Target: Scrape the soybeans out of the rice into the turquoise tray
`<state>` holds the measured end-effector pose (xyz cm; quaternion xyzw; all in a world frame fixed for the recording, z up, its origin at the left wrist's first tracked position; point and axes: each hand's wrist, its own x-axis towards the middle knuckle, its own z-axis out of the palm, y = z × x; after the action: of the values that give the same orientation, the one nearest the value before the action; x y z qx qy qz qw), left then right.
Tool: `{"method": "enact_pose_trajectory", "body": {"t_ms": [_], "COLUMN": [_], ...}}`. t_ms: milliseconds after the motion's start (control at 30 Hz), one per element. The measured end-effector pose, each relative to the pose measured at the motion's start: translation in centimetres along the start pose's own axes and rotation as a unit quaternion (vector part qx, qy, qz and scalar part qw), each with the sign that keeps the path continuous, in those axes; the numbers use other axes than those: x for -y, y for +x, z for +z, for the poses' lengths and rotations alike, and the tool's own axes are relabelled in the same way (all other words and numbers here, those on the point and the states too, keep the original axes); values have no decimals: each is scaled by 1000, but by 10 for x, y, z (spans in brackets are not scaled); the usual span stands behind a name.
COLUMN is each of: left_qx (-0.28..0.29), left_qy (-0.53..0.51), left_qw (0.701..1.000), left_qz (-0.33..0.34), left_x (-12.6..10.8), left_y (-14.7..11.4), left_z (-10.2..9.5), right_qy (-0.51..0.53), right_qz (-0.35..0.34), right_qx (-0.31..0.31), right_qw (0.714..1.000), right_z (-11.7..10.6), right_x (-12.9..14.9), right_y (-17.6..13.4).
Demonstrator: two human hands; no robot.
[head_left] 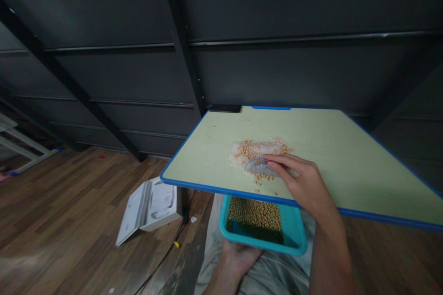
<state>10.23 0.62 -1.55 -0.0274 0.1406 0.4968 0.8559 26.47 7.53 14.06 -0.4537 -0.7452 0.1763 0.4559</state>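
Note:
My right hand [306, 179] pinches a clear, rounded plastic piece, perhaps a lid [256, 166], between thumb and fingers. Its edge rests on the table at the near side of a mixed pile of white rice grains [236, 159] and yellow soybeans [248, 149]. Several loose soybeans lie between the plastic piece and the table's near edge. Just below that edge, my left hand [238, 254] supports a turquoise plastic tray [294, 233] from underneath, its fingers mostly hidden. Many soybeans [258, 216] fill the tray's left and middle part.
The pale folding table [328, 147] has a blue rim. A dark flat object [225, 108] lies at its far left corner, against the dark panelled wall [138, 73]. On the wooden floor sit an open white box [161, 200] and a black cable [161, 262].

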Motion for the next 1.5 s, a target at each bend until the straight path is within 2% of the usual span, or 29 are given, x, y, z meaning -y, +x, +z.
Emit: {"method": "enact_pose_trajectory", "body": {"t_ms": [367, 500, 733, 833, 1033, 1300, 1400, 1500], "left_qx": [-27, -18, -21, -3, 12, -10, 1, 35], "left_qy": [32, 30, 19, 13, 10, 43, 55, 29], "left_qw": [999, 999, 1000, 1000, 1000, 999, 998, 999], "left_qz": [10, 4, -1, -8, -8, -7, -10, -6], "left_x": [0, 0, -2, -2, -1, 0, 0, -1], "left_y": [-2, -3, -1, 0, 3, 1, 2, 5], "left_z": [1, 6, -3, -3, 2, 15, 11, 0], "right_qy": [10, 17, 38, 42, 57, 83, 84, 82], "right_qz": [-17, -11, -9, -6, 3, 19, 19, 18], "right_qx": [30, 40, 60, 68, 91, 118, 119, 109], "right_qw": [999, 999, 997, 997, 994, 989, 989, 990], "right_z": [1, 2, 1, 1, 0, -1, -1, -1], "right_x": [2, 3, 6, 7, 6, 9, 10, 9], "right_y": [-2, -2, -2, -2, -3, -5, -5, -4]}}
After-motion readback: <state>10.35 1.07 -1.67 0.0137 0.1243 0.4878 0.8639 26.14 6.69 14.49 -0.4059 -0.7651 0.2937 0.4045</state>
